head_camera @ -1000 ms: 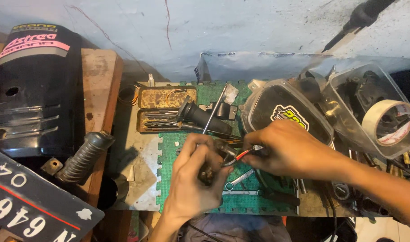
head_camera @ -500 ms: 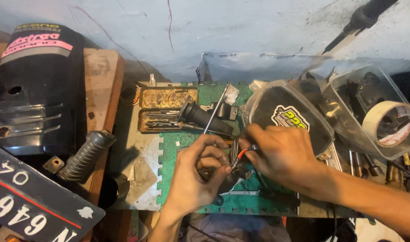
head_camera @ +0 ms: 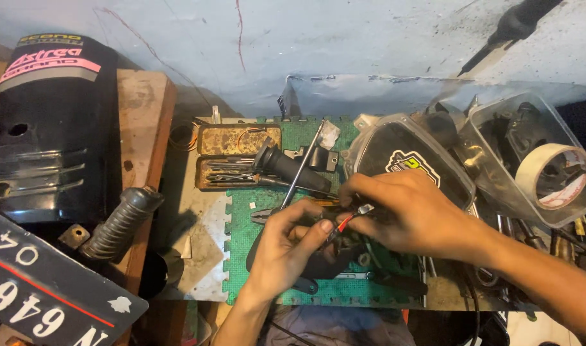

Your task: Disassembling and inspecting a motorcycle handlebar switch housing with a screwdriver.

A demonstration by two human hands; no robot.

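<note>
Head view: left hand (head_camera: 286,247) pinches a red wire (head_camera: 344,222) at its fingertips; right hand (head_camera: 411,214) grips a small metal terminal (head_camera: 364,209) at the wire's other end. Black handlebar grip (head_camera: 293,170) lies just beyond the pinch, pliers (head_camera: 270,214) beside it. Wire-to-terminal join looks mid-way, not yet seated; judgement only.
</note>
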